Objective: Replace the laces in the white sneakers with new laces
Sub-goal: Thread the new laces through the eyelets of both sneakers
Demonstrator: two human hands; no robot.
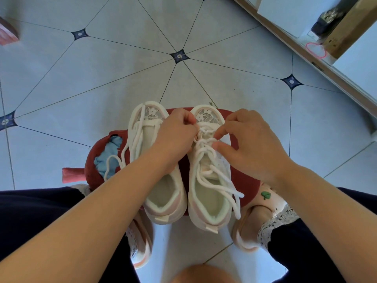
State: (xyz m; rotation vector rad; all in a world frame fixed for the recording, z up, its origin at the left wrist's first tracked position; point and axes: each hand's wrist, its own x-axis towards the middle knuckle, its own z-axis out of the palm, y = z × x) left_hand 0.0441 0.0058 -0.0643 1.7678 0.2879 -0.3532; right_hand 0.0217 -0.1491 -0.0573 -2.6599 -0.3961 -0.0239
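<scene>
White and side by side on the red stool (246, 180), the left-side sneaker (163, 193) carries a loose lace (134, 139), while over the right-side sneaker (206, 205), towards the stool's far edge, left hand (175, 135) and right hand (251, 144) each pinch its threaded lace (204, 142) with curled fingers.

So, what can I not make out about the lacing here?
Head view: much of the eyelet area of the left sneaker lies under the left hand and forearm.
Head view: the right hand and left fingers cover where the lace enters the right sneaker.
Old or new lace: nothing shows it.
The pink object at top left is cut off by the frame edge.
</scene>
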